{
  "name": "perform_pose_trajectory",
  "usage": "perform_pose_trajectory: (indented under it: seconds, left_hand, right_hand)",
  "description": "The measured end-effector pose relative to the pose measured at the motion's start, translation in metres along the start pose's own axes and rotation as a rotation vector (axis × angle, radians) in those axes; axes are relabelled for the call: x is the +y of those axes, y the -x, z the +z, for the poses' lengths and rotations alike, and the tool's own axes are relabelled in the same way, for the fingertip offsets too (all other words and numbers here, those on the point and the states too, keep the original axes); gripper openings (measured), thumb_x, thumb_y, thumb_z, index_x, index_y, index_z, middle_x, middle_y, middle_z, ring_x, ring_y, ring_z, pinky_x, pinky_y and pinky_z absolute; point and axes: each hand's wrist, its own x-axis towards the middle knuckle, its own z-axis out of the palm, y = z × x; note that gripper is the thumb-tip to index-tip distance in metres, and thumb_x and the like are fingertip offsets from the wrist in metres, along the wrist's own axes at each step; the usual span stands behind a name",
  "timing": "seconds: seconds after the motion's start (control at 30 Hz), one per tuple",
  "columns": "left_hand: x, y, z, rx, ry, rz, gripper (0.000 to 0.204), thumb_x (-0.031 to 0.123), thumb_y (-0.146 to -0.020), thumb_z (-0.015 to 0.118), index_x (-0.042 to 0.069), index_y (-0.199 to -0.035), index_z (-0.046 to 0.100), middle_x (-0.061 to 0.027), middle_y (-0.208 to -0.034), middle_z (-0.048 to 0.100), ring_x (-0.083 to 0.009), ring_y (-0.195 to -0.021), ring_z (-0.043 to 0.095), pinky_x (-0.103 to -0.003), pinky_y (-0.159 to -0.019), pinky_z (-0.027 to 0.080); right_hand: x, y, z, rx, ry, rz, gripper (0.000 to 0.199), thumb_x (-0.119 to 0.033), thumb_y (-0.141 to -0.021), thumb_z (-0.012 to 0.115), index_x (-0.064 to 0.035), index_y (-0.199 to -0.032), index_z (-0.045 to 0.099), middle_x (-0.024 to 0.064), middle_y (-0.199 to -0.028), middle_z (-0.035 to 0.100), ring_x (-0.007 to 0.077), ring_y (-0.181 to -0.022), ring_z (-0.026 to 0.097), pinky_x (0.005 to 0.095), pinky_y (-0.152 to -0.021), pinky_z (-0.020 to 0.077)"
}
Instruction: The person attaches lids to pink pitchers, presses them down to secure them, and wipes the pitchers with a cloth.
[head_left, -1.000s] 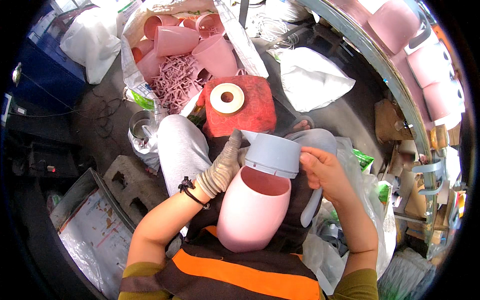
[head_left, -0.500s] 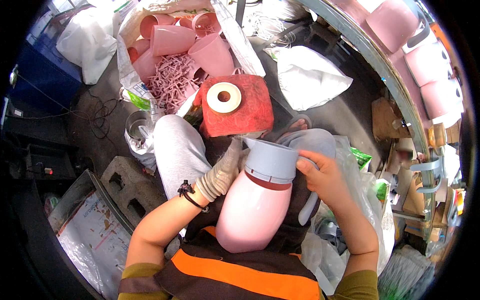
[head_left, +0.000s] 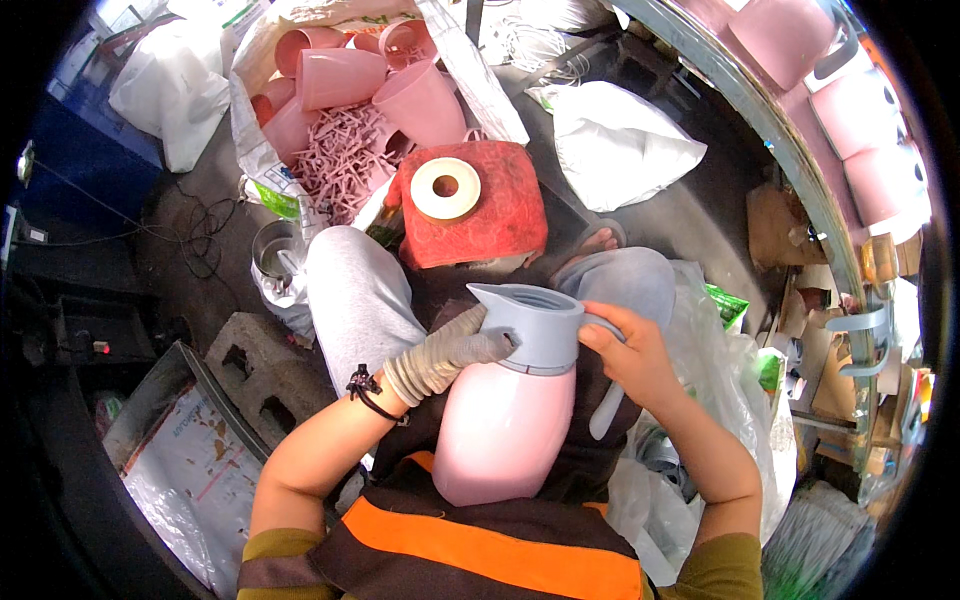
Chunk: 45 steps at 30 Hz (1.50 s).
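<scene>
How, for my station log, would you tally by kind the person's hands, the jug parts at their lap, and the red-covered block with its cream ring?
Hands: 2 (gloved left hand, bare right hand)
Pink jug body: 1
Grey-blue spout collar: 1
Red-covered block: 1
Cream ring: 1
Total: 6

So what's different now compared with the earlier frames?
The grey-blue collar came down onto the pink body, closing the gap that showed its mouth. The gloved left hand shifted onto the collar's left side, below the spout. Unchanged: the right hand on the handle, the cream roll on the red block.
</scene>
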Motion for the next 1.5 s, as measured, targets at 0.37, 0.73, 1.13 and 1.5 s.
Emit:
perform_pose_trajectory:
  seconds: [0.37, 0.73, 1.13, 1.5]
  left_hand:
    - [-0.012, 0.011, 0.002, -0.001, -0.068, 0.03, 0.088, 0.048, -0.077, 0.074, 0.0, -0.14, 0.038, -0.0101, -0.133, 0.052, -0.0188, -0.123, 0.048, -0.033, -0.106, 0.035]
    - [0.003, -0.012, -0.056, 0.118, -0.62, 0.363, 0.067, 0.048, -0.088, 0.06, 0.002, -0.134, 0.046, -0.0165, -0.132, 0.053, -0.0286, -0.118, 0.054, -0.036, -0.1, 0.043]
    - [0.056, -0.113, -0.117, 0.754, -1.897, 0.056, 0.081, 0.046, -0.062, 0.077, 0.024, -0.133, 0.047, -0.0155, -0.13, 0.046, -0.0418, -0.117, 0.046, -0.054, -0.093, 0.044]
    - [0.196, 0.007, -0.11, 1.096, -1.343, 0.541, 0.072, 0.038, -0.069, 0.08, 0.007, -0.129, 0.055, -0.0217, -0.121, 0.057, -0.0346, -0.112, 0.056, -0.041, -0.098, 0.044]
  right_hand:
    - [0.009, 0.003, 0.004, -0.074, 0.053, -0.035, 0.042, -0.027, -0.091, 0.063, 0.0028, -0.121, 0.059, 0.0131, -0.109, 0.067, 0.0156, -0.1, 0.062, 0.0298, -0.088, 0.0471]
    - [-0.007, 0.008, -0.014, -0.204, 0.352, -0.027, 0.072, -0.043, -0.058, 0.09, -0.0006, -0.107, 0.059, 0.0088, -0.091, 0.064, 0.0146, -0.076, 0.059, 0.0279, -0.07, 0.0488]
    - [-0.044, 0.015, -0.058, 0.244, 0.17, -0.212, 0.061, -0.021, -0.054, 0.094, -0.0035, -0.101, 0.059, 0.0001, -0.089, 0.064, 0.0094, -0.078, 0.059, 0.0263, -0.066, 0.0505]
    - [-0.051, -0.14, 0.016, 0.48, 0.525, -0.715, 0.066, -0.046, -0.063, 0.085, -0.0026, -0.102, 0.054, 0.0153, -0.084, 0.064, 0.0337, -0.074, 0.065, 0.0418, -0.065, 0.0522]
